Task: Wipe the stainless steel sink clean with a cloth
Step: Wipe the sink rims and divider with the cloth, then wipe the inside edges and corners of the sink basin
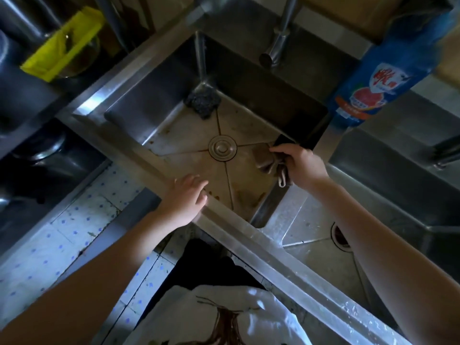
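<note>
Right fingers: the fingers of the right hand are curled round a bunched brownish cloth and hold it against the basin floor.
Left fingers: the fingers of the left hand lie loosely straight and hold nothing; the hand rests on the front rim, fingertips reaching out over the basin.
Landmark: the round drain cover sits in the middle of the basin floor, where four creases meet.
Cloth: just right of the drain cover, near it but not on it; one end hangs out below the hand.
Sink: the stainless steel sink encloses the drain cover; its floor shows brown stains, thickest on the near side of the cover.
Left hand: nearer the person than the drain cover and slightly left of it.
Scourer: a dark steel-wool scourer lies in the corner beyond the drain cover, at the foot of the walls.
Tap: a tap stands beyond the drain cover, to its right.
Bottle: a blue detergent bottle is well to the right of and beyond the drain cover, outside the basin.
Second basin: another basin lies right of and nearer than the drain cover, past the dividing wall.
Dark object: a small black thing lies just beyond the cloth, right of the drain cover; what it is I cannot tell.
</note>
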Available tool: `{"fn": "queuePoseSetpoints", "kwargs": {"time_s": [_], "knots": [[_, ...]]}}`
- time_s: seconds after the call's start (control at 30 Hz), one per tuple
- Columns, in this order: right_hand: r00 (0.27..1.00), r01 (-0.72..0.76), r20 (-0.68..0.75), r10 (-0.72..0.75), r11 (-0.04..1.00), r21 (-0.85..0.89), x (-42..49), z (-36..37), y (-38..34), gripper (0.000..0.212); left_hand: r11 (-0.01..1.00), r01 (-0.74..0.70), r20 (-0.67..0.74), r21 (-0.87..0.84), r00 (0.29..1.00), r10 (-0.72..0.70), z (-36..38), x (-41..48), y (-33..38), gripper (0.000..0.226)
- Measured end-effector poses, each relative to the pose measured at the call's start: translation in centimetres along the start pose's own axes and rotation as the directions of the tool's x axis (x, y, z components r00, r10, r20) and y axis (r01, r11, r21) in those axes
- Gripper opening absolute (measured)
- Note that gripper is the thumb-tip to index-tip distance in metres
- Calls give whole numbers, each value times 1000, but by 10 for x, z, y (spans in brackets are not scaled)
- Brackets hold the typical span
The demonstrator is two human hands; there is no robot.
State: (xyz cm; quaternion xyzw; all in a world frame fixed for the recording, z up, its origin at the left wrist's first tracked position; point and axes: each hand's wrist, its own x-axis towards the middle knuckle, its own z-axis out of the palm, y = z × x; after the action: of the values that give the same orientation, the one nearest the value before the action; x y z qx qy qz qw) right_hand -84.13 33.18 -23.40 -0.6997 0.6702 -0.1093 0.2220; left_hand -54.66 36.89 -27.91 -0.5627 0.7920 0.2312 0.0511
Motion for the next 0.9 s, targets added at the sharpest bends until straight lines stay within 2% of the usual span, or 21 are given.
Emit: {"fn": "queuePoseSetpoints", "kwargs": {"time_s": [0.07, 0.17, 0.3, 0.47, 0.53, 0.63, 0.83, 0.9], "knots": [[988, 35, 157, -17, 993, -110, 16, 3, -4, 42, 1000, -11, -20, 7, 1000, 11, -1, -1, 2, 36], [918, 182, 391, -66, 946, -268, 36, 14, -14, 41, 998, -36, -53, 44, 998, 38, -3, -3, 1, 27], [819, 275, 573, -33, 899, -342, 48, 39, -23, 30, 998, -56, -123, 42, 991, 61, -2, -6, 0, 22], [603, 294, 794, 80, 903, -315, 48, 66, -28, 40, 1000, -27, -119, 7, 993, 28, -1, -7, 0, 21], [534, 319, 838, 117, 889, -327, 47, 73, -32, 45, 999, -34, -134, 3, 990, 34, 0, -8, -2, 21], [440, 431, 882, 167, 823, -371, 46, 79, -38, 43, 998, -55, -122, -11, 991, 53, 0, -7, -5, 23], [353, 507, 901, 252, 758, -410, 48, 76, -41, 47, 993, -92, -109, -70, 990, 84, -4, -7, -14, 31], [353, 458, 883, 308, 767, -451, 50, 76, -34, 47, 992, -110, -115, -59, 988, 103, -6, -7, -17, 29]]}}
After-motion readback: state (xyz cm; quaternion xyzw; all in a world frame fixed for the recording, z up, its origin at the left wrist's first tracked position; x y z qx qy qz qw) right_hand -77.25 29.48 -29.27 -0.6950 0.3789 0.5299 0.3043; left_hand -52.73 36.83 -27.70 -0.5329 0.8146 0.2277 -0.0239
